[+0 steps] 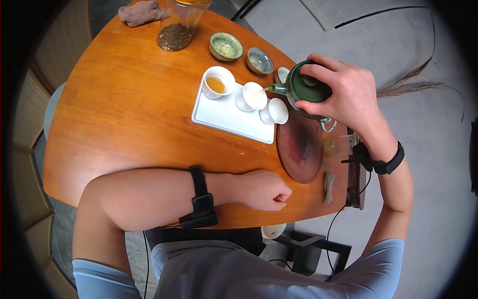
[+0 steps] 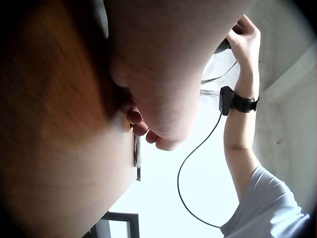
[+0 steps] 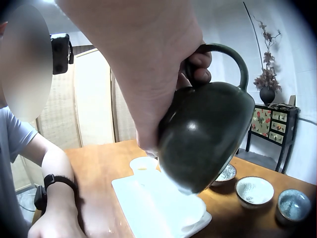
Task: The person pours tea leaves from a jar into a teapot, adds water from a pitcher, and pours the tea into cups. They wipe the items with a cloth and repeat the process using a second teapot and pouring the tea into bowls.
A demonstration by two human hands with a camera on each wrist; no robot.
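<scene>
My right hand (image 1: pixel 348 87) grips a dark green teapot (image 3: pixel 208 134), with fingers at its looped handle and over the lid. The pot is tilted, and a thin stream of tea runs from its spout (image 1: pixel 278 88) into the middle white cup (image 1: pixel 244 103). On the white tray (image 1: pixel 214 118), a larger white cup (image 1: pixel 208 93) holds amber tea, and a third small cup (image 1: pixel 274 111) stands nearest the pot. My left hand (image 1: pixel 261 190) rests near the table's front edge, fingers curled into a fist around nothing.
Three glazed bowls, including a green one (image 1: pixel 225 47) and a grey-blue one (image 1: pixel 259 61), stand behind the tray. A jar of dried leaves (image 1: pixel 174 35) is farther back beside a reddish lump (image 1: pixel 139 13). Right of the tray are a round brown board (image 1: pixel 298 149) and a glass vessel (image 1: pixel 340 146).
</scene>
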